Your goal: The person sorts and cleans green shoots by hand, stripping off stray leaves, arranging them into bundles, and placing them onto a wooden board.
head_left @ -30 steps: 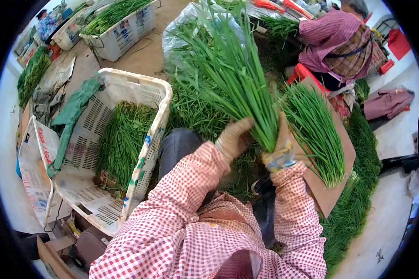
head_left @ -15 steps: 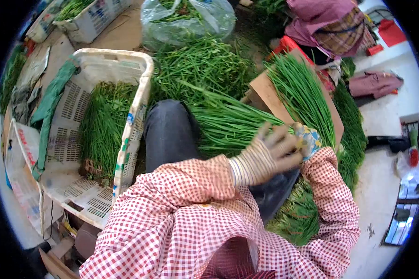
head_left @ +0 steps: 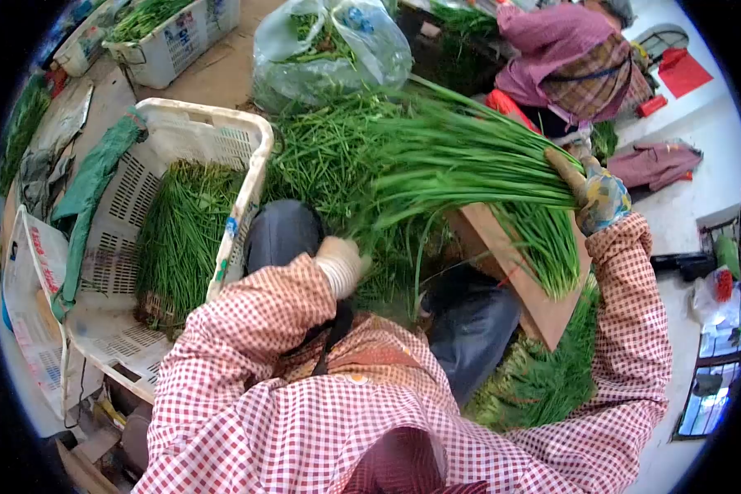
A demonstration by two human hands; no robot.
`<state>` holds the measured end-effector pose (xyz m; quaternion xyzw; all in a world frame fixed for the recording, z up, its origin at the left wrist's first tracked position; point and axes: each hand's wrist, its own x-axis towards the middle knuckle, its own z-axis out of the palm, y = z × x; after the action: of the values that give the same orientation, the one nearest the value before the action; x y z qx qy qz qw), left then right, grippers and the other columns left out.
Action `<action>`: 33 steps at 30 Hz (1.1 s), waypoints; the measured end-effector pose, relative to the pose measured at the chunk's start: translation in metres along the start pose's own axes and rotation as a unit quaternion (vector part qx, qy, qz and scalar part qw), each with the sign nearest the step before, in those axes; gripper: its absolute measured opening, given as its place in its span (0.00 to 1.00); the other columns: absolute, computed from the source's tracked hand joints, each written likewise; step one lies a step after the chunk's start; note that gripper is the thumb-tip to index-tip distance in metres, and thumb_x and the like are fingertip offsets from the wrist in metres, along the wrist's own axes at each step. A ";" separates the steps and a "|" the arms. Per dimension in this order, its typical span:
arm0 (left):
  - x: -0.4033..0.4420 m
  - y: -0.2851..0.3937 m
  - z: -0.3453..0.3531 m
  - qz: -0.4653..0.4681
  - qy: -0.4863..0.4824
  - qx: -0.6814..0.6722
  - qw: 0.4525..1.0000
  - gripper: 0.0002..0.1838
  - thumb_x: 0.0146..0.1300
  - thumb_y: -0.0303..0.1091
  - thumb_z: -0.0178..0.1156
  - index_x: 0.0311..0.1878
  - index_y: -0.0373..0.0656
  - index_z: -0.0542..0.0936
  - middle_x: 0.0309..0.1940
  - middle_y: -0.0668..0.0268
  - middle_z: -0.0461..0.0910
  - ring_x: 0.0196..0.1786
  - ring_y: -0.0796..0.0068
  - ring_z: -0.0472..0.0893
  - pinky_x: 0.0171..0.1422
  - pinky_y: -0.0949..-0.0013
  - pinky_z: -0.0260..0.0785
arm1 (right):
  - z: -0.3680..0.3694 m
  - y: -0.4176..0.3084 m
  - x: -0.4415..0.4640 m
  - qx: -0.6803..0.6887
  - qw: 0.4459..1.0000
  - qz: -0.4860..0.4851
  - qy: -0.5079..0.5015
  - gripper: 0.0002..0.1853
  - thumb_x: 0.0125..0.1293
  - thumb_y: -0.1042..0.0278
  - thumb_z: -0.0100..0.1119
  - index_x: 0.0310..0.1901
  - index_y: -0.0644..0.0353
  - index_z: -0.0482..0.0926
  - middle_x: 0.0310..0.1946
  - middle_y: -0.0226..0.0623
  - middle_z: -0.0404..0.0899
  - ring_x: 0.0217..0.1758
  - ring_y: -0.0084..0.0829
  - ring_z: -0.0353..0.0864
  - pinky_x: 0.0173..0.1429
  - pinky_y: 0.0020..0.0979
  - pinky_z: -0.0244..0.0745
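My right hand (head_left: 598, 196), in a patterned glove, is closed round the stem ends of a bunch of green chives (head_left: 477, 156). The bunch is lifted, and its blades spread leftward over the loose pile of chives (head_left: 325, 140). More chives (head_left: 543, 255) lie below it on a brown board (head_left: 519, 272). My left hand (head_left: 342, 265), in a pale glove, is beside my knee at the lower edge of the loose pile. It is blurred, so its fingers do not show clearly.
To the left stands a white plastic crate (head_left: 255, 156) with chives inside and green cloth (head_left: 99, 198) over its side. A clear plastic bag (head_left: 305, 74) of greens sits behind the pile. Another person (head_left: 560, 49) is bent over at the upper right.
My right hand has raised the chive bunch and moved up and right, its blades swinging upward. My left hand has left the bunch and moved left to beside the knee.
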<state>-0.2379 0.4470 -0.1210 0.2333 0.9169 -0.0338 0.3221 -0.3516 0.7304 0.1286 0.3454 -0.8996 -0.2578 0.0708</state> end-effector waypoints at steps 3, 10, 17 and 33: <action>-0.012 0.025 -0.020 0.070 -0.101 -0.021 0.992 0.28 0.52 0.37 0.64 0.59 0.50 0.74 0.51 0.60 0.79 0.52 0.65 0.80 0.45 0.60 0.75 | -0.014 0.000 0.028 -0.037 0.999 0.038 0.009 0.42 0.56 0.75 0.54 0.69 0.25 0.53 0.52 0.52 0.72 0.49 0.54 0.77 0.52 0.47 0.73; -0.006 0.108 -0.055 0.476 -0.014 -0.664 0.576 0.51 0.46 0.30 0.70 0.72 0.45 0.51 0.64 0.54 0.66 0.66 0.62 0.66 0.65 0.62 0.64 | 0.016 -0.006 0.028 0.163 0.983 0.063 0.056 0.38 0.59 0.68 0.55 0.71 0.44 0.52 0.43 0.48 0.78 0.46 0.50 0.79 0.53 0.43 0.73; 0.047 0.110 -0.046 0.456 -0.015 -0.877 0.151 0.35 0.57 0.47 0.63 0.66 0.44 0.65 0.65 0.62 0.66 0.68 0.64 0.65 0.73 0.56 0.53 | 0.044 -0.121 -0.083 0.156 0.980 0.086 0.089 0.40 0.48 0.76 0.58 0.68 0.60 0.59 0.50 0.53 0.74 0.46 0.50 0.78 0.49 0.45 0.75; -0.082 0.007 -0.024 0.195 0.063 -0.534 0.820 0.10 0.60 0.31 0.62 0.41 0.35 0.80 0.35 0.59 0.83 0.37 0.67 0.82 0.42 0.66 0.73 | 0.128 -0.127 -0.335 0.252 0.959 0.081 0.102 0.19 0.55 0.73 0.59 0.51 0.58 0.75 0.40 0.47 0.80 0.31 0.44 0.81 0.32 0.39 0.77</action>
<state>-0.1921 0.4249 -0.0519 0.2008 0.7450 0.5392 0.3375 -0.0644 0.9241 -0.0293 0.3030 -0.9481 0.0211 0.0936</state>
